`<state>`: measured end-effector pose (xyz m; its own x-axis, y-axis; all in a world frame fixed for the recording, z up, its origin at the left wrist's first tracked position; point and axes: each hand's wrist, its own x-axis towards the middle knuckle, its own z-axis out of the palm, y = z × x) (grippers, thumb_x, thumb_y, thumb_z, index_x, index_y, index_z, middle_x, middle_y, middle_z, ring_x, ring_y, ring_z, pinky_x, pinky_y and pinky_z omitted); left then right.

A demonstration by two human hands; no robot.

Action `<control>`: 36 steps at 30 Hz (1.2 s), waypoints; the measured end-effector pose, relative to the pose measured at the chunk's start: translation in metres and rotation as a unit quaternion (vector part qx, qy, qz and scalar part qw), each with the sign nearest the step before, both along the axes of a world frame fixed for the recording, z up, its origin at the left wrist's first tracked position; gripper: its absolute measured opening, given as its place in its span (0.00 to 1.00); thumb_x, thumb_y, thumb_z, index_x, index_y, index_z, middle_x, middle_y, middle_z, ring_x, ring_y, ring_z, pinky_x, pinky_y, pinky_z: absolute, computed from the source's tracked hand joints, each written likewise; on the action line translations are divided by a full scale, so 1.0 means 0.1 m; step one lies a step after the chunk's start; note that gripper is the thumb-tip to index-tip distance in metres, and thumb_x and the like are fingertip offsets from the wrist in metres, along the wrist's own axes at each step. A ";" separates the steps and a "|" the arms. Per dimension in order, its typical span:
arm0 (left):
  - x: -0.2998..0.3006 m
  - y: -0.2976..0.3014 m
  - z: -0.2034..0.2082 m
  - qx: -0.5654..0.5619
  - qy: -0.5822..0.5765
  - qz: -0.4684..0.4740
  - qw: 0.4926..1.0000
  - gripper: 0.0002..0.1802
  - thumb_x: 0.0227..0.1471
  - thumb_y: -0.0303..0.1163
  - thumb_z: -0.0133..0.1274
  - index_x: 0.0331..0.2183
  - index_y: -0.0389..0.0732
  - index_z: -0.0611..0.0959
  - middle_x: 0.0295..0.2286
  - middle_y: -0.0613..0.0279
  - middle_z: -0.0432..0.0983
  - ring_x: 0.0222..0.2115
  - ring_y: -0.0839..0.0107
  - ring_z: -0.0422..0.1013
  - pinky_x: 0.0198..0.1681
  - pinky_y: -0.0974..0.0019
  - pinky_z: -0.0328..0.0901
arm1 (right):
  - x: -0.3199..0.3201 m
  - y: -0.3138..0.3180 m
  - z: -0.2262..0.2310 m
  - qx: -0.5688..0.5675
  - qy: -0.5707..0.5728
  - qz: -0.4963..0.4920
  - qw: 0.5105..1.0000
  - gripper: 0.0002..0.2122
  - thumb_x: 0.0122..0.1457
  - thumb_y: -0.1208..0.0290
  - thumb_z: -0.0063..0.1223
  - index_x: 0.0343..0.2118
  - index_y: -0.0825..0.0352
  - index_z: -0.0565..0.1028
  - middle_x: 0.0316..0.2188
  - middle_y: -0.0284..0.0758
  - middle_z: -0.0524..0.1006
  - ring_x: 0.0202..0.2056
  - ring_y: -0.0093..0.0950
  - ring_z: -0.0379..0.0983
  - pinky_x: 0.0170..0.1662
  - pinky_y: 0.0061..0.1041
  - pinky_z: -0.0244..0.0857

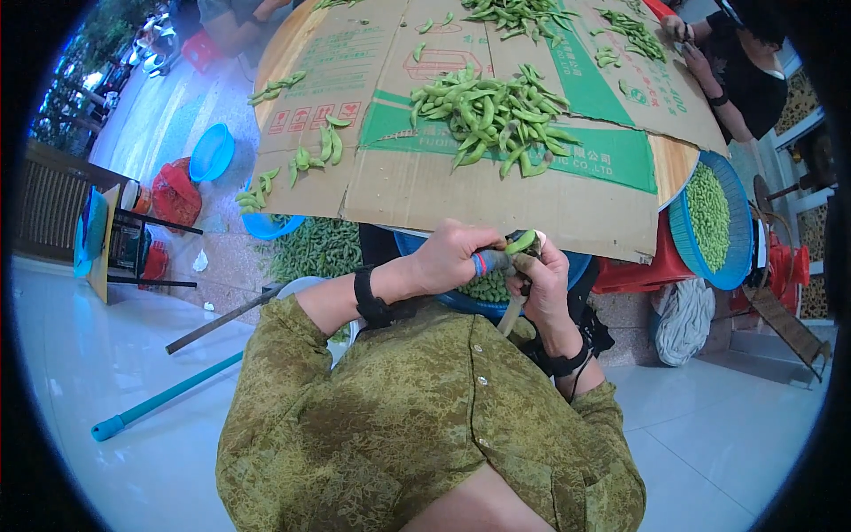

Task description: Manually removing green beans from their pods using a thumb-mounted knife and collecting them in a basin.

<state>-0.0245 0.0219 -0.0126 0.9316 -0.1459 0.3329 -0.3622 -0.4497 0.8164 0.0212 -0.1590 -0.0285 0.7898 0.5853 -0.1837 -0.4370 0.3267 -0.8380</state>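
A green bean pod (521,242) is pinched between my two hands over the near edge of the cardboard. My left hand (454,257) is closed on its left side, with dark coverings and a striped band on the fingers. At its right side, the fingers of my right hand (545,277) are closed too, with a light covering on one fingertip. Below my hands sits a blue basin (474,306) holding shelled green beans (489,287), partly hidden by my hands and sleeves. A large pile of pods (492,111) lies on the cardboard (399,191) ahead.
Right of the table, a blue basket (740,262) holds many shelled beans. Pods (315,253) are heaped on the floor at left, near a teal pole (168,399). Another person (745,71) works at the far right; a further person's arm (235,31) shows at far left.
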 end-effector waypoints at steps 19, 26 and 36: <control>-0.06 -0.05 -0.04 0.050 -0.048 -0.007 0.998 0.09 0.47 0.26 0.53 0.35 0.36 0.78 0.25 0.50 0.75 0.27 0.53 0.74 0.28 0.61 0.67 | -0.02 0.00 -0.03 -0.010 -0.048 -0.011 0.999 0.06 0.52 0.80 0.49 0.34 0.68 0.71 0.20 0.26 0.69 0.15 0.14 0.59 0.17 0.15 0.53; -0.06 -0.06 -0.01 0.048 -0.088 -0.005 0.995 0.09 0.48 0.26 0.52 0.35 0.35 0.77 0.26 0.50 0.74 0.27 0.51 0.73 0.29 0.60 0.67 | -0.03 0.01 -0.06 -0.008 -0.081 -0.023 0.996 0.08 0.52 0.82 0.48 0.35 0.69 0.71 0.20 0.27 0.69 0.15 0.14 0.59 0.18 0.15 0.54; -0.07 -0.20 -0.01 0.013 -0.100 0.053 0.994 0.08 0.47 0.27 0.53 0.33 0.36 0.77 0.23 0.52 0.72 0.24 0.53 0.71 0.26 0.60 0.64 | -0.09 0.07 0.01 0.001 -0.091 -0.073 0.993 0.08 0.53 0.82 0.46 0.37 0.69 0.70 0.22 0.28 0.71 0.16 0.14 0.62 0.17 0.14 0.55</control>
<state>-0.0319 0.0021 -0.0137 0.8579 -0.0617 0.5101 -0.4654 -0.5141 0.7205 0.0117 -0.1524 -0.0273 0.8868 0.4613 -0.0290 -0.2254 0.3767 -0.8985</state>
